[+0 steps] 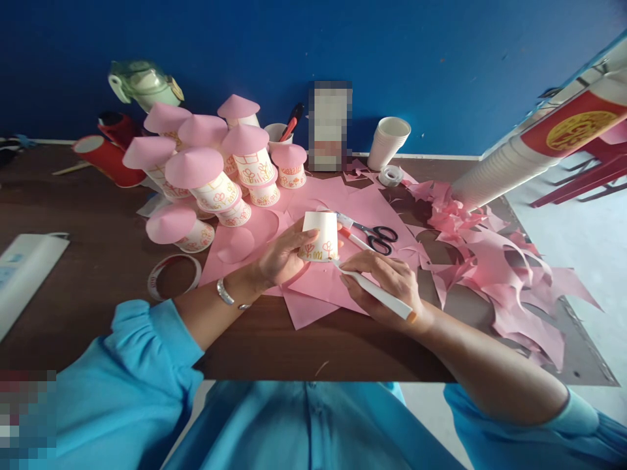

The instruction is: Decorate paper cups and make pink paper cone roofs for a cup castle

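My left hand (pixel 284 253) is wrapped round a white paper cup (pixel 319 232), held upside down with its wide rim at the bottom. Red flowers and yellow-brown grass marks run along the lower part of its side. In my right hand (pixel 385 284) is a white marker (pixel 379 295) with an orange end, its tip at the cup's lower right edge. A second marker with a red part (pixel 350 236) lies just behind my right hand. Black-handled scissors (pixel 377 236) rest beyond it on pink paper (pixel 313 300), which spreads beneath both hands.
Decorated cups with pink cone roofs (pixel 193 168) crowd the left rear. A tape roll (pixel 174 277) lies nearer. Stacked white cups (pixel 388 143) and clear tape (pixel 390 175) stand at the back. Pink scraps (pixel 494 261) and a long cup sleeve (pixel 529 150) occupy the right.
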